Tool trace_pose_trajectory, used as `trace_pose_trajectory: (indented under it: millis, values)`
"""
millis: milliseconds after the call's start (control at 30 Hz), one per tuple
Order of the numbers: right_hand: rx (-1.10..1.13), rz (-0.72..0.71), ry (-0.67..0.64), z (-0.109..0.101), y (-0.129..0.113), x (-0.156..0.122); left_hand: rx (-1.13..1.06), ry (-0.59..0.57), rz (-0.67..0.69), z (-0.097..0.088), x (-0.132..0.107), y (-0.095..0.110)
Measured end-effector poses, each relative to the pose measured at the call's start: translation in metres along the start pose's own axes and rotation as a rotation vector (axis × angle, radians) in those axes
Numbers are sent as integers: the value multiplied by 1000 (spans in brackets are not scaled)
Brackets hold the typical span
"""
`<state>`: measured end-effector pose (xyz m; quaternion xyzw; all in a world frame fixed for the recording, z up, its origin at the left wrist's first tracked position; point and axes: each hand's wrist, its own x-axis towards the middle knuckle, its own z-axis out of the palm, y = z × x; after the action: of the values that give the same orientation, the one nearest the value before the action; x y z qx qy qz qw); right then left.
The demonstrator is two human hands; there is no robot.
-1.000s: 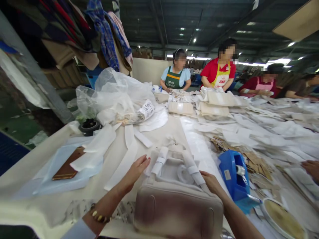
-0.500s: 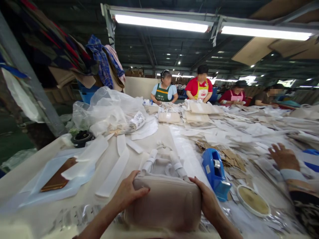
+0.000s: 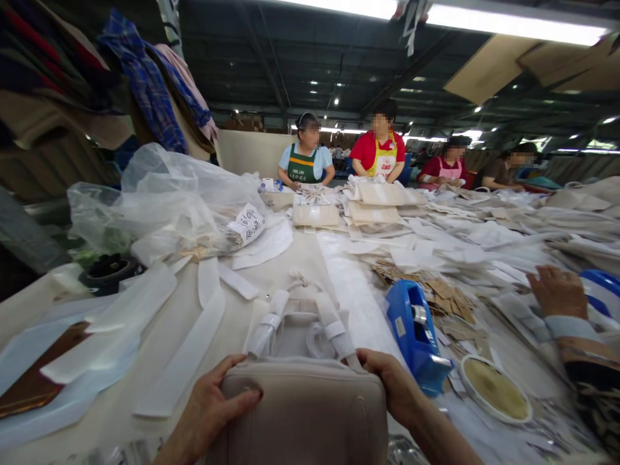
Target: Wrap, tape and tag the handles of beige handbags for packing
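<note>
A taupe handbag (image 3: pixel 305 413) stands between my two hands at the bottom middle. Its handles (image 3: pixel 271 323) are wrapped in white material and lean away from me. My left hand (image 3: pixel 217 400) grips the upper left corner, with the thumb lying on the front face and the fingers behind the edge. At the upper right corner, my right hand (image 3: pixel 392 387) is closed round the side, its fingertips at the top edge near the handle base. The bag's lower part is cut off by the frame.
Right of the bag stands a blue tape dispenser (image 3: pixel 416 336), beside a round dish (image 3: pixel 496 389). A co-worker's hand (image 3: pixel 557 294) rests at far right. White strips (image 3: pixel 186 349), a brown phone-like slab (image 3: pixel 43 368) and a plastic bag (image 3: pixel 194 200) lie left. Several people work across the table.
The camera view has shifted, so the bag and both hands sit slightly further left and closer. Both hands keep their grip on the bag's upper corners.
</note>
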<state>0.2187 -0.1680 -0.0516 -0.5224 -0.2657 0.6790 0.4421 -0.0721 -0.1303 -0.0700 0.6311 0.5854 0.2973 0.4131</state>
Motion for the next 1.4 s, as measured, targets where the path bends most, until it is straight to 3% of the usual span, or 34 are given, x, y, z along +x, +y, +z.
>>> trace_pose_trajectory:
  millis: [133, 267, 367, 533, 633, 833, 1000, 1067, 1233, 1400]
  values:
    - [15, 83, -28, 1, -1, 4, -89, 27, -97, 3, -5, 8]
    - [26, 103, -100, -7, -2, 6, -104, 58, -97, 4, -8, 13]
    - [-1, 97, -48, -8, -1, 4, -94, 76, -97, 4, -9, 13]
    - [-96, -77, 185, -3, 10, -1, -51, 72, -109, 3, -8, 8]
    - [-160, -156, 256, -3, 16, -3, -31, 73, -79, 3, -4, -2]
    - [-343, -234, 292, -15, 24, -1, 15, 112, 110, 6, 3, -26]
    - [-530, -358, 288, -21, 28, -2, 2, 114, 152, 7, 0, -23]
    - [-505, -355, 317, -17, 26, -3, -4, 93, 136, 7, -1, -17]
    - [-237, -153, 313, -8, 17, -1, -42, 45, -24, 4, -2, -3]
    - [-301, -290, 213, -13, 13, -13, -146, -11, -105, 4, -1, 2]
